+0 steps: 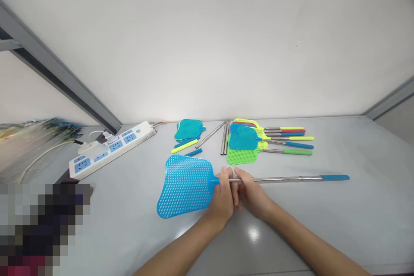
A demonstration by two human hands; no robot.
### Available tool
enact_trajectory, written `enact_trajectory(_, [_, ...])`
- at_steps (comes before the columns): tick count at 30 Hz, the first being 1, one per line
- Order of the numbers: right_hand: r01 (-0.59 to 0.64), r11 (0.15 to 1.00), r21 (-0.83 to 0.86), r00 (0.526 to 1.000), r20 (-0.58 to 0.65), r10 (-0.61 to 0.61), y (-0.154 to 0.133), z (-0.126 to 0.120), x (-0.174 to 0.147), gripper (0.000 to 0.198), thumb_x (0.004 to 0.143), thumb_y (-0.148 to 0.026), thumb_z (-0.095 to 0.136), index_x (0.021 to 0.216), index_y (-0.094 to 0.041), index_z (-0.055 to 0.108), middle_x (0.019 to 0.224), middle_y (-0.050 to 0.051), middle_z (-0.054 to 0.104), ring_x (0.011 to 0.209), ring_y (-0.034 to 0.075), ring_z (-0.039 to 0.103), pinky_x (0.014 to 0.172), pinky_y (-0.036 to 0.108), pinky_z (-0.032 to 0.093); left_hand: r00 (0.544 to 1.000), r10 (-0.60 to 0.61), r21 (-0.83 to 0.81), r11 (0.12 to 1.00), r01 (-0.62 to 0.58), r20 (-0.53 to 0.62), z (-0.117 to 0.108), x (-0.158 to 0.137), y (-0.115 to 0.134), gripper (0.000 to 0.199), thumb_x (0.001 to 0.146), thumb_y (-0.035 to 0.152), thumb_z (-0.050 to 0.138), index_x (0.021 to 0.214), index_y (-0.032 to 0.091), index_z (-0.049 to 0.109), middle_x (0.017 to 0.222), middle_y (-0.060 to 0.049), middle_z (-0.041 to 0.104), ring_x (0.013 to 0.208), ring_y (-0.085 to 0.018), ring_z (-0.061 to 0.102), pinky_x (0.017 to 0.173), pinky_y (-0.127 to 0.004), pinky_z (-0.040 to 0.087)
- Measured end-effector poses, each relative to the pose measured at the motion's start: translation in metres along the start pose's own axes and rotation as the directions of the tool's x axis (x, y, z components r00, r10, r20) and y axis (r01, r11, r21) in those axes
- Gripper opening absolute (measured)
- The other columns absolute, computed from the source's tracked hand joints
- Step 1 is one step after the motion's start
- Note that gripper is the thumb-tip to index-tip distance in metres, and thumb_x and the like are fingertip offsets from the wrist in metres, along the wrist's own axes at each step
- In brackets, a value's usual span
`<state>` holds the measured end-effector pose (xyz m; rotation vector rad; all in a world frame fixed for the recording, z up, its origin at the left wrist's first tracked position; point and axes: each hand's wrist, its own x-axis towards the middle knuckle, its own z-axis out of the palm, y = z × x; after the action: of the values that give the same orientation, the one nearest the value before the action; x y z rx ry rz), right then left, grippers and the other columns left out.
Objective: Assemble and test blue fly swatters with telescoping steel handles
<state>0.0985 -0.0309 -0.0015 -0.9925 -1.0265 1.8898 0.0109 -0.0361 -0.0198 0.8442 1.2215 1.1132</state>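
Both my hands grip a blue fly swatter (187, 186) held level above the table, its perforated head to the left. My left hand (224, 196) is closed around the neck where the blue head meets the metal rod. Just beside it, my right hand (252, 192) pinches the thin end of the extended telescopic rod (281, 179). A blue grip (336, 177) covers the rod's far right end. Beyond my hands lies a pile of swatters with blue, yellow, red and green parts, a green swatter (242, 156) nearest.
Loose swatter heads (189, 130), a yellow grip sleeve (184, 145) and bare metal rods (224, 142) lie at the back. A white power strip (113, 148) with plugs runs along the left. Clear plastic packaging (29, 151) sits farther left. A wall (207, 51) closes the back.
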Motion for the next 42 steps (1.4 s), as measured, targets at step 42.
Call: enact_trajectory(42, [0.062,0.998,-0.023,0.998,-0.006,-0.062,0.007,-0.001,0.006,0.057,0.080,-0.050,0.028,0.047,-0.014,0.058,0.037,0.001,0.047,0.035,0.009,0.037,0.043,0.023,0.028,0.984,0.147,-0.214,0.963,-0.164,-0.097,0.002,0.019,0.023,0.046,0.078,0.054,0.031,0.050,0.018,0.036,0.045,0.005,0.036,0.035,-0.006,0.031,0.038,-0.020,0.029])
